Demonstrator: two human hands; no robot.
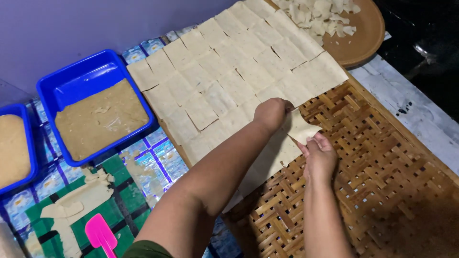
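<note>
Many pale square dough sheets [224, 71] lie edge to edge in rows on a woven bamboo tray [382, 162]. My left hand [271, 112] reaches across the sheets and pinches one pale square sheet [302, 128] at its top corner. My right hand [319, 157] grips the same sheet from below at its lower edge. The sheet is lifted slightly at the edge of the laid rows, over the bare weave.
A blue tray of brown paste [98, 117] sits at left, a second blue tray [14, 143] beyond it. A pink spatula [100, 235] and dough scraps [79, 200] lie on the patterned cloth. A round brown plate [363, 36] with cut scraps is at top right.
</note>
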